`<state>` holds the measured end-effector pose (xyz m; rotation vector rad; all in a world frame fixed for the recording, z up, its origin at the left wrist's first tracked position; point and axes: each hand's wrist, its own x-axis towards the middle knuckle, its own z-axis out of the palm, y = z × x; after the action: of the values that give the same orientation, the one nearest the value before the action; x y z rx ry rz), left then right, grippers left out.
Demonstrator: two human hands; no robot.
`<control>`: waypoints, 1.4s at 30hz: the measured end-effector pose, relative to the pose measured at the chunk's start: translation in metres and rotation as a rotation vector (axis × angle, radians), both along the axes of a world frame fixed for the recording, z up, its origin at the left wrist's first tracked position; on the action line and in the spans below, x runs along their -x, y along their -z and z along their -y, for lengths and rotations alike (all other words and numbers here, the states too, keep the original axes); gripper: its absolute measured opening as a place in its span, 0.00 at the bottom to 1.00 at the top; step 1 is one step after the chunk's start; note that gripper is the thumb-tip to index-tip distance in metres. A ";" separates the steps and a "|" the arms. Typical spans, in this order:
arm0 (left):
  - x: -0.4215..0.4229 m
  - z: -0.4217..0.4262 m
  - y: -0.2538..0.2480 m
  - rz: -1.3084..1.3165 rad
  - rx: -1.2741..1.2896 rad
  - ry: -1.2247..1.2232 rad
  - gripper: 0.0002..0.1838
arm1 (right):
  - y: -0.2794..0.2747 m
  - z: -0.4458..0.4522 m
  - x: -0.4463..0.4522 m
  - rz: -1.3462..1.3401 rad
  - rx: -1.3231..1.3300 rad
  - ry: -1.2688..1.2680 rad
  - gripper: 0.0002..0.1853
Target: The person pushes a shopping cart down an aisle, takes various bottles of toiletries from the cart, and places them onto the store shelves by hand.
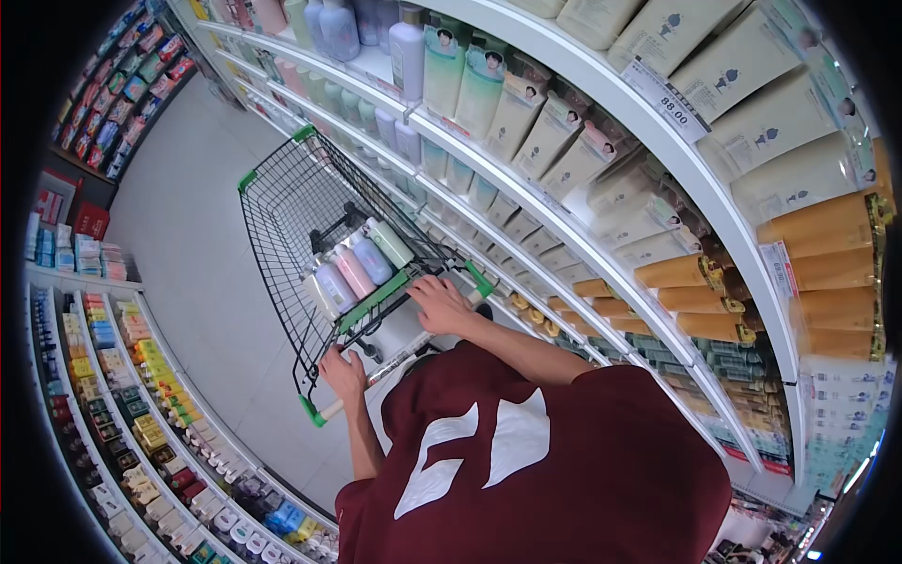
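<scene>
A wire shopping cart point(272, 211) with green corner caps stands ahead of me, and both my hands are on its handle end. My left hand point(344, 374) is curled at the left part of the bar, thumb apart from the fingers. Further right, my right hand point(438, 303) lies bent over the cart near the green strip point(376, 299), its fingertips partly hidden. Several pump bottles stand in a row inside the cart near me: a cream bottle point(319, 297), a lilac one point(335, 287), a pink one point(352, 271), a blue-lilac one point(372, 258) and a pale green one point(388, 242).
Close on my right, a tall white shelf point(564, 221) holds tubes and bottles, with a price tag point(669, 99) reading 88.00. Curved shelves point(141, 376) of small boxed goods line the left. Pale floor tiles point(178, 179) run between; another stocked rack point(122, 85) stands far left.
</scene>
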<state>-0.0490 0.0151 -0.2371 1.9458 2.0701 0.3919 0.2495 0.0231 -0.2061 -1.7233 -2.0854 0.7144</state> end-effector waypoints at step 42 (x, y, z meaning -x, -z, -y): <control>-0.008 -0.002 0.007 0.322 0.173 -0.090 0.03 | -0.011 0.029 -0.014 0.130 0.082 -0.041 0.30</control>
<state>-0.0407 0.0173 -0.2444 1.5791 1.9165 0.4914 0.2637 -0.0061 -0.1948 -1.8206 -2.2119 0.7276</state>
